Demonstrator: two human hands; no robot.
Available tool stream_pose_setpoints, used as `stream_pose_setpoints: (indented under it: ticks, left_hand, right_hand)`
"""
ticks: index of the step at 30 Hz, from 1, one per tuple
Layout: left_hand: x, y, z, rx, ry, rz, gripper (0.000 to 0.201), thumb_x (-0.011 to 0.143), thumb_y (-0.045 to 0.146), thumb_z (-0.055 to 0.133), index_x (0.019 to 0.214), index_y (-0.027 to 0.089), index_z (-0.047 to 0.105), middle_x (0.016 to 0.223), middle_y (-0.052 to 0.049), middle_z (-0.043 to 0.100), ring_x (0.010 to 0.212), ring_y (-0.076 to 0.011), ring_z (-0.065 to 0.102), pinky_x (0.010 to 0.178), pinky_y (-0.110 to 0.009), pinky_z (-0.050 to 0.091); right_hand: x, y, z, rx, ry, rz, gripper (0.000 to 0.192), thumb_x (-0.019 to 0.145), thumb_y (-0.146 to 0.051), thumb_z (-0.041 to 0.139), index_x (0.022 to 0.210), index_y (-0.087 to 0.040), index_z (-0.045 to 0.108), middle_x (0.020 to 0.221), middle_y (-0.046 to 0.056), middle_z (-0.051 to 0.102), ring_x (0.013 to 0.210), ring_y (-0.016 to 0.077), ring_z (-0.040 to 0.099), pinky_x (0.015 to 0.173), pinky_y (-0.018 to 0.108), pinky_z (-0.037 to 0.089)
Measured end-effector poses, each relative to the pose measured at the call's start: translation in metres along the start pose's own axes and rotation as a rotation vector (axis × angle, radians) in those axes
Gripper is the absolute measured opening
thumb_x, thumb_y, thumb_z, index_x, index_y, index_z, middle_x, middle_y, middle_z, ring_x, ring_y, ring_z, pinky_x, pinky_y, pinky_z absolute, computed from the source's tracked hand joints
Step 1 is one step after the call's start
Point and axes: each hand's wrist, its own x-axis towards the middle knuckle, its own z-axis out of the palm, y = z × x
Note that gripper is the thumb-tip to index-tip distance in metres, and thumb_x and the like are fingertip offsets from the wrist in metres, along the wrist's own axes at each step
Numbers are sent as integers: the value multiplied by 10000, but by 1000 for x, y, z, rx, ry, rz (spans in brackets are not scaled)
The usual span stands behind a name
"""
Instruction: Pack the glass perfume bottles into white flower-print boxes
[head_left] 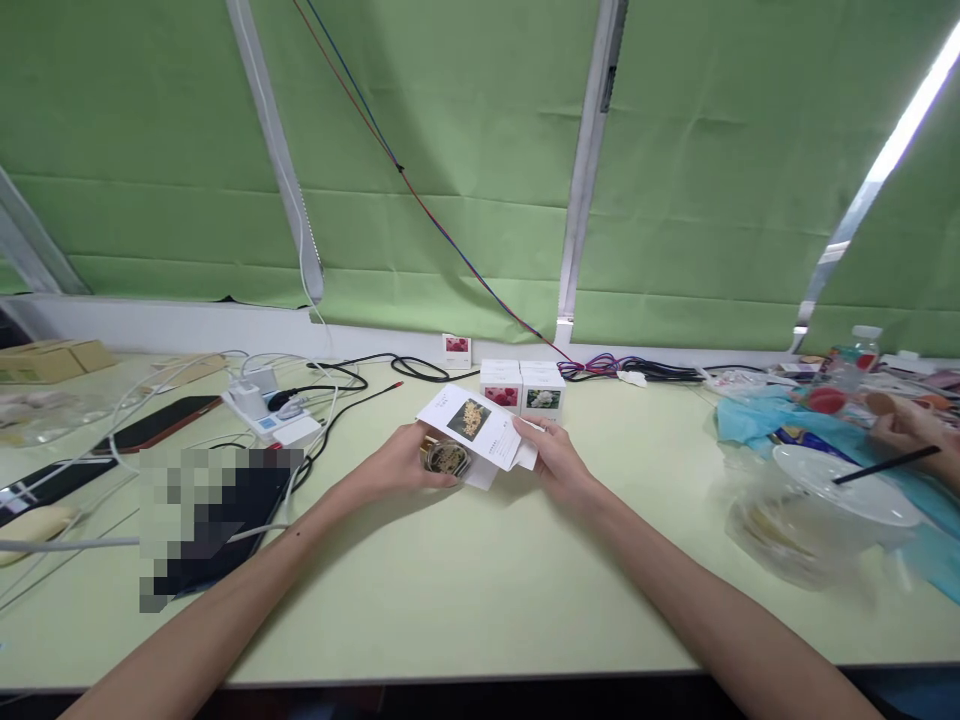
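My left hand (405,462) is closed round a small clear jar (448,460) with a gold-coloured edge and dark, mottled contents. My right hand (556,460) grips the right end of a white cardboard box (501,428) printed with a yellow flower picture. The box is tilted, with flaps standing out at its right end and lower edge. It lies just above the jar and hides part of it; whether the two touch I cannot tell. Behind my right hand stand several small white boxes (521,370) with pink and white flower pictures on their fronts.
Another small box (456,350) stands by the wall. To the left are a power strip (259,405), tangled cables and a dark tablet-like object (247,530). At right, a bowl with a white lid (844,487) stands near another person's hand (911,437) and blue plastic (757,425).
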Motion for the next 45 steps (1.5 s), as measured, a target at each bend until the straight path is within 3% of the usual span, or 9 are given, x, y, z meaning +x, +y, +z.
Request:
stream_pose_setpoints:
  ticks: [3, 7, 16, 23, 31, 35, 39, 45]
  left_hand:
    - [1, -7, -5, 44, 28, -33, 803, 636, 477, 809, 1353, 216, 557, 1160, -93, 727, 990, -305, 690, 841, -378, 558]
    - [0, -15, -10, 68, 49, -62, 956, 654, 458, 795, 1486, 255, 371, 1155, -82, 715, 1069, -287, 669, 889, -368, 518]
    - [3, -14, -17, 212, 42, -87, 879, 681, 416, 746, 1472, 238, 406, 1200, -116, 689, 1132, -319, 639, 933, -394, 494]
    - [5, -14, -21, 390, 26, -65, 828, 691, 369, 749, 1457, 223, 471, 1217, -142, 682, 1177, -374, 603, 1000, -456, 461]
    - [15, -6, -5, 680, -12, 249, 559, 783, 185, 671, 1328, 212, 547, 1200, -139, 681, 1075, -302, 650, 1067, -510, 355]
    - [20, -2, 6, 755, 18, 364, 453, 792, 139, 634, 1239, 202, 598, 1205, -147, 677, 1064, -293, 649, 1051, -511, 356]
    - [20, 7, 14, 807, -1, 470, 318, 813, 98, 567, 1110, 187, 636, 1147, -139, 693, 1055, -274, 642, 1044, -513, 357]
    - [18, 10, 20, 733, 11, 559, 233, 868, 109, 537, 1067, 184, 634, 1106, -122, 697, 1024, -252, 639, 1041, -531, 371]
  right_hand:
    - [-4, -7, -2, -84, 51, -8, 306, 696, -317, 847, 924, -181, 695, 916, 56, 781, 808, 191, 734, 615, 255, 573]
    - [-7, -15, -7, -168, 102, -35, 252, 712, -269, 816, 904, -157, 698, 858, 71, 776, 776, 194, 726, 588, 245, 546]
    - [-12, -26, -11, -194, 79, -54, 257, 724, -228, 792, 945, -145, 690, 887, 100, 782, 812, 227, 739, 642, 287, 564]
    - [-26, -45, -24, -482, 160, -154, 284, 701, -286, 816, 924, -174, 682, 836, 71, 778, 745, 219, 719, 585, 270, 516]
    - [-35, -80, -77, -741, 153, -82, 346, 685, -406, 793, 912, -180, 662, 778, 51, 737, 671, 180, 654, 536, 235, 422]
    - [-36, -92, -89, -879, 177, -76, 327, 737, -412, 732, 966, -193, 647, 791, 49, 711, 665, 175, 632, 537, 238, 410]
    - [-44, -105, -91, -1055, 343, -150, 305, 770, -371, 674, 1033, -219, 647, 870, 58, 706, 732, 199, 646, 592, 265, 440]
    - [-44, -117, -103, -1392, 640, -406, 258, 787, -337, 634, 998, -193, 673, 808, 77, 670, 804, 249, 626, 677, 305, 431]
